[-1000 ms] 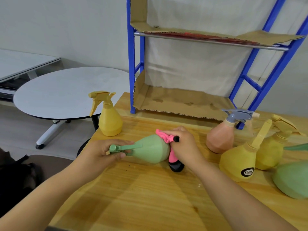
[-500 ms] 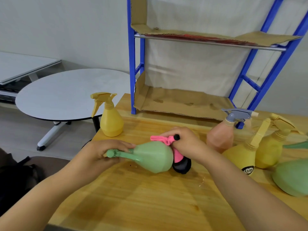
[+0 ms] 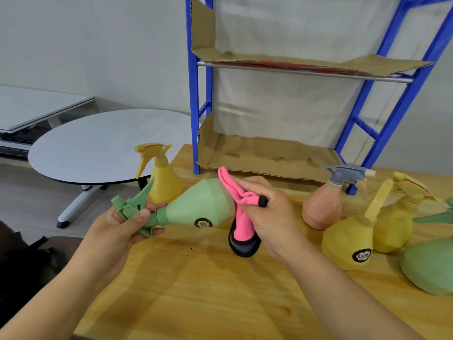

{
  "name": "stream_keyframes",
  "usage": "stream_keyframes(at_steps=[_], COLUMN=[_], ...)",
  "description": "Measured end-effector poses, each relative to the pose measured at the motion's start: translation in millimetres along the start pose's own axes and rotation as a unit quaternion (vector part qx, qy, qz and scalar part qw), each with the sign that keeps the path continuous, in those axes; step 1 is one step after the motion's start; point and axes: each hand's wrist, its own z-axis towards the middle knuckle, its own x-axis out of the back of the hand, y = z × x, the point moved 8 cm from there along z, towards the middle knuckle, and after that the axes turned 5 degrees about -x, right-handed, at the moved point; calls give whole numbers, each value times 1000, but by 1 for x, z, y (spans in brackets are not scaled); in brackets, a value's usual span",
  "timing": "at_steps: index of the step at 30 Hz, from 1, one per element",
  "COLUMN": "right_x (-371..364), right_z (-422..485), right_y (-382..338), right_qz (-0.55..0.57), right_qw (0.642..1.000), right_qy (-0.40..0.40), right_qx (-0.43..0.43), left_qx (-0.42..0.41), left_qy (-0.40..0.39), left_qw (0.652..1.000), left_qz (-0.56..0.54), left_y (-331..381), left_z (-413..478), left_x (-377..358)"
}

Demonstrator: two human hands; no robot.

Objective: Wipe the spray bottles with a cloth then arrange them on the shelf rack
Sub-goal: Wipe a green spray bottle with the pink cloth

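Raised and rolled label-up since before, the green spray bottle (image 3: 201, 207) hangs sideways over the counter (image 3: 196, 290) toward its left edge. To steady it, the left hand (image 3: 115, 231) grips its neck; the right hand (image 3: 269, 212) pinches the pink cloth (image 3: 236, 195) against its base, wiping.

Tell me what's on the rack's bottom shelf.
Only a cardboard sheet lies there, its left edge folded up; no bottles yet. The sheet hides the rack's own surface, and a grey sprayer hides the sheet's front right corner.
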Motion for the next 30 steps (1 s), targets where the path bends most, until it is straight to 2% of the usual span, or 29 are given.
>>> stream_keyframes(at_steps=[2,5,10,16,18,22,25,27,30], right_x=[0,2,6,2,-2,2,24,37,45], right_z=[-5,-13,-7,8,6,2,2,1,-4], right_y=[-5,-5,11,12,2,-4,7,15,15], right_qz=[-10,32,73,57,16,0,-17,-28,-44], right_qw=[1000,999,996,997,999,1000,999,997,995], right_qy=[0,10,35,-4,-27,-26,37,69,84], right_qx=[17,10,-28,-45,-24,-8,-9,-14,-3], left_qx=[9,32,53,54,28,-41,-80,-103,-114], left_qy=[10,28,7,-9,-7,48,70,84,79], left_qw=[999,996,993,998,992,932,850,801,803], left_qz=[-29,-82,-101,21,121,356,515,584,580], left_y=[-2,-6,-7,17,33,71,87,91,89], left_z=[-1,-1,-5,-3,-1,11,23,31,41], left_x=[-1,-1,-7,-6,-5,6,5,2,-5])
